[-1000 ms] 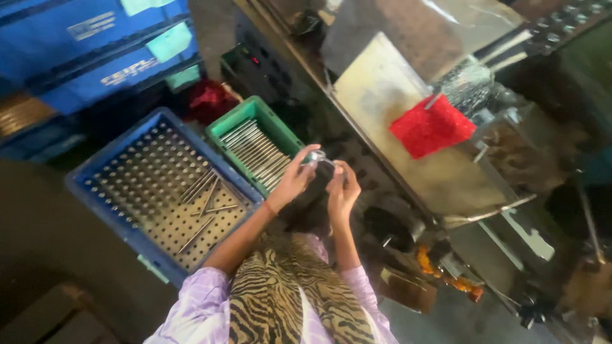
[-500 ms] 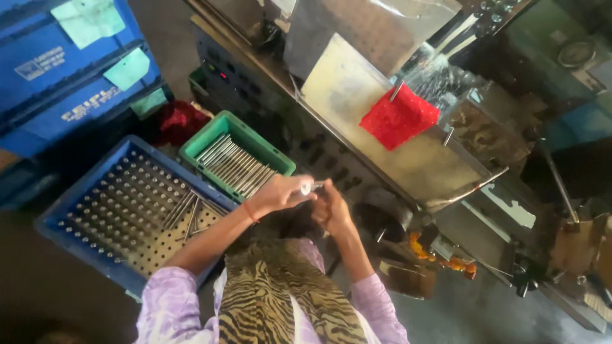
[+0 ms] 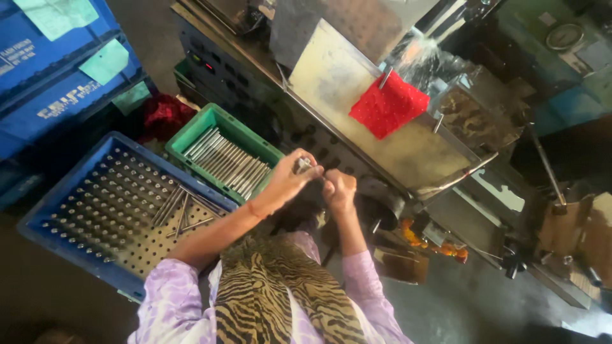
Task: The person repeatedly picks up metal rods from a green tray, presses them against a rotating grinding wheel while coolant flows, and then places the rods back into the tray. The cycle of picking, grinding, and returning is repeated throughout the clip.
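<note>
My left hand [image 3: 288, 179] grips a small shiny metal piece [image 3: 302, 165] between thumb and fingers, held above my lap. Just to its right, my right hand [image 3: 338, 188] is closed into a loose fist and touches the same piece from the other side. Both forearms wear lilac sleeves, and a tiger-striped cloth [image 3: 280, 299] lies over my front. Left of my hands stands a green crate [image 3: 217, 124] full of long metal rods [image 3: 226, 160]. Lower left is a blue perforated crate [image 3: 70, 191] with several loose rods [image 3: 182, 210] in it.
A metal workbench [image 3: 357, 95] runs diagonally at the top, with a red cloth [image 3: 389, 105] lying on it. Stacked blue crates [image 3: 57, 70] with paper labels fill the upper left corner. A dark red cloth [image 3: 162, 114] lies behind the green crate. Machine parts and an orange object [image 3: 433, 242] sit at right.
The view has swung, so the crates and bench shifted in the picture. My hands stay together on the small metal piece and have dropped slightly toward my lap.
</note>
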Demonstrator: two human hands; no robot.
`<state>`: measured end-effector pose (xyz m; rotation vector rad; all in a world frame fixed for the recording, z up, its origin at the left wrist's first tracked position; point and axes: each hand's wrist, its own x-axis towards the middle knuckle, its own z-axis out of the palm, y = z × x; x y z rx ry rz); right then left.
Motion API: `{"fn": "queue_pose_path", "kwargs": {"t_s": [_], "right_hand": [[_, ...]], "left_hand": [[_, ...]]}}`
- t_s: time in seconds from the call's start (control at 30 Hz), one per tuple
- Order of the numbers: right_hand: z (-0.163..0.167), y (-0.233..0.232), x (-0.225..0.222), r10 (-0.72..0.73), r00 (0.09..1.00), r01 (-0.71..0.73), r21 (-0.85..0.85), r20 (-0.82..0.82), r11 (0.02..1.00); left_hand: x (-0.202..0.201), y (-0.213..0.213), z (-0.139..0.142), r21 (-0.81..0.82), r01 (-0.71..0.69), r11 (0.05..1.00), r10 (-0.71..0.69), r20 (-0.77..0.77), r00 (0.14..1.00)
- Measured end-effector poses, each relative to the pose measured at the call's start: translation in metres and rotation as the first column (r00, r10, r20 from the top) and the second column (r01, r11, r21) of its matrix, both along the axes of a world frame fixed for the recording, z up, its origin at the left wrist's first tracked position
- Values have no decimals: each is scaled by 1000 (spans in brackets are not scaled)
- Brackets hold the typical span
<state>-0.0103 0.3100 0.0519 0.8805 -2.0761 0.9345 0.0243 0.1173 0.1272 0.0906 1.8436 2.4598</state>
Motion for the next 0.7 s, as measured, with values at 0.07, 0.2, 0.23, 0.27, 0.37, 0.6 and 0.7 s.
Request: {"fn": "queue_pose_path", "kwargs": {"t_s": [0.07, 0.2, 0.23, 0.27, 0.37, 0.6, 0.7], "right_hand": [[5, 12, 2, 57, 998, -58, 41, 22, 997], [22, 24, 10, 16, 1000, -17, 95, 9, 995], [28, 23, 14, -14, 1000, 12, 60, 22, 998], [35, 22, 20, -45, 998, 44, 25, 38, 999], [65, 24, 36, 44, 998, -45, 35, 39, 998], [136, 43, 28, 499, 342, -540, -268, 797, 798], [154, 52, 21, 486, 356, -467, -299, 798, 832]], "left_hand": [[7, 5, 7, -87, -28, 996, 24, -50, 998], [13, 16, 20, -36, -26, 999, 21, -150, 989], [15, 18, 23, -50, -30, 998, 21, -164, 986], [17, 20, 26, -65, -31, 997, 20, -175, 984], [24, 20, 35, 8, 10, 1000, -8, -260, 966], [-5, 4, 40, 406, 419, 812, -503, 123, 856], [-12, 23, 39, 522, 398, 754, -510, 84, 856]]}}
